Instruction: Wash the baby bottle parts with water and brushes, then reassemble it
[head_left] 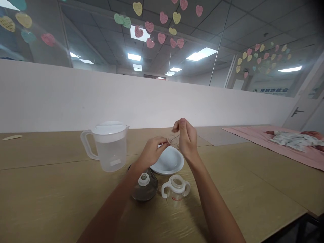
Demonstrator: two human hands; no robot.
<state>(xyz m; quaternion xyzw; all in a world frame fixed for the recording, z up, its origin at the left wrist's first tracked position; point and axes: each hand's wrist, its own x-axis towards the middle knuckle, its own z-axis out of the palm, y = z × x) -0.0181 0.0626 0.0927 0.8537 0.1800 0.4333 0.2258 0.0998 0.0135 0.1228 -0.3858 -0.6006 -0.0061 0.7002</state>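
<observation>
Gently, with our left fingers (162, 139) pinching the clear ring (171, 139) and right fingers (182, 124) gripping the thin stick (175, 137), we should brace both hands near the white bowl (168, 164).

Item: small clear round part (171, 139), ring-like rim, pinched in the left hand (152, 151) above the bowl (167, 162).
Item: thin rod (175, 137), slender, slanting, one end at the round part, the other at the right hand (186, 136).
Bowl: white, shallow, upright on the desk (222, 189).
Bottle (176, 192): clear, two pale curved handles, open neck, red lettering, standing nearer the wearer than the bowl.
Dark dish (145, 191): smoky, see-through, white collar (143, 180) on top, front-left of the bowl, partly hidden by the left forearm.
</observation>
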